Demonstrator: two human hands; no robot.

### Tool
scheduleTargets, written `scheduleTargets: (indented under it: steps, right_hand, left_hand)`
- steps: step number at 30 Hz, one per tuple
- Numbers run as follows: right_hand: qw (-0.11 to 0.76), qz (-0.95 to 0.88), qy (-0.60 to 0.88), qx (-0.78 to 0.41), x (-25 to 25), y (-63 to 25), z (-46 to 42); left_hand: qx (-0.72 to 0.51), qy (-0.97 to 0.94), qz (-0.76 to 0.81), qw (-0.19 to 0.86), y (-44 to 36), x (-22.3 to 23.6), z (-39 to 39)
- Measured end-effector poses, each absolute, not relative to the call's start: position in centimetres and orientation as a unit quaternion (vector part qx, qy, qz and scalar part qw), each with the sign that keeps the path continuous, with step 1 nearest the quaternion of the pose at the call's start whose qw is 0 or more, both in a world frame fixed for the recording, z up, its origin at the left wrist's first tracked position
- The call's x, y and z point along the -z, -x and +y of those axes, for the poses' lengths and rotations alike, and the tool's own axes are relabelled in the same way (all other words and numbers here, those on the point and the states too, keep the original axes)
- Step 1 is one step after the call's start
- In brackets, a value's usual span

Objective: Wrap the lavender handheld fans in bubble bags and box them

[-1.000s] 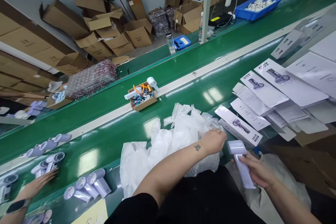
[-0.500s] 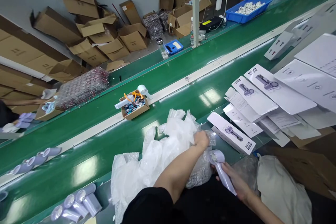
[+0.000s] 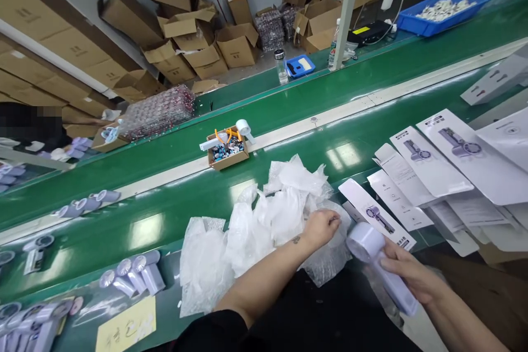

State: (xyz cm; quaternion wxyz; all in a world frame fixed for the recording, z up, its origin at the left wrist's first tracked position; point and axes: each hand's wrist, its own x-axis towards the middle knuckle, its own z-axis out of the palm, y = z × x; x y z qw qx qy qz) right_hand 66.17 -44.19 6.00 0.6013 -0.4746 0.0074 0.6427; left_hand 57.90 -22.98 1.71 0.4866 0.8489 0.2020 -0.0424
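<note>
My right hand (image 3: 406, 267) grips a lavender handheld fan (image 3: 394, 286) by its handle, the round head pointing up and left. My left hand (image 3: 322, 229) is closed, fingertips pinched at the edge of a clear bubble-wrap bag (image 3: 328, 258) in front of me. More white, translucent bubble-wrap bags (image 3: 264, 223) lie in a loose heap beyond and left of that hand. Close to the fan head, on its right, rests a white carton printed with a fan picture (image 3: 373, 212).
Flattened printed cartons (image 3: 437, 157) overlap at the right. Several lavender fans (image 3: 134, 272) lie at the left by a yellow note (image 3: 127, 325). A small box of parts (image 3: 229, 157) sits on the belt's white divider. Another person's arm (image 3: 82, 119) shows at far left.
The view has shifted left. My right hand has lifted the fan closer and turned it, its head now facing away. My left hand has drawn back slightly over the bubble-wrap bag.
</note>
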Motion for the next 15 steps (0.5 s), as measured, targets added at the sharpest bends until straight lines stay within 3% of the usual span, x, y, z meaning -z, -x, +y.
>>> scheduleTargets:
  steps: [4,7,10,15]
  right_hand:
    - [0.563,-0.006,0.458,-0.687,-6.4,-65.3,-41.7]
    - [0.532,0.021,0.543,-0.650,-5.7,-64.6,-41.3]
    - [0.520,0.032,0.616,-0.591,-5.6,-64.2,-41.4]
    - [0.569,0.049,0.616,-0.542,-6.5,-64.2,-40.8]
  left_hand:
    - [0.083,-0.726,0.226,0.644,-57.3,-2.2,-23.5]
    - [0.074,-0.724,0.234,0.644,-56.2,-3.1,-23.4]
    - [0.016,-0.836,0.162,0.524,-55.5,-4.8,-24.3]
    - [-0.024,-0.960,-0.095,0.264,-55.6,-6.8,-26.2]
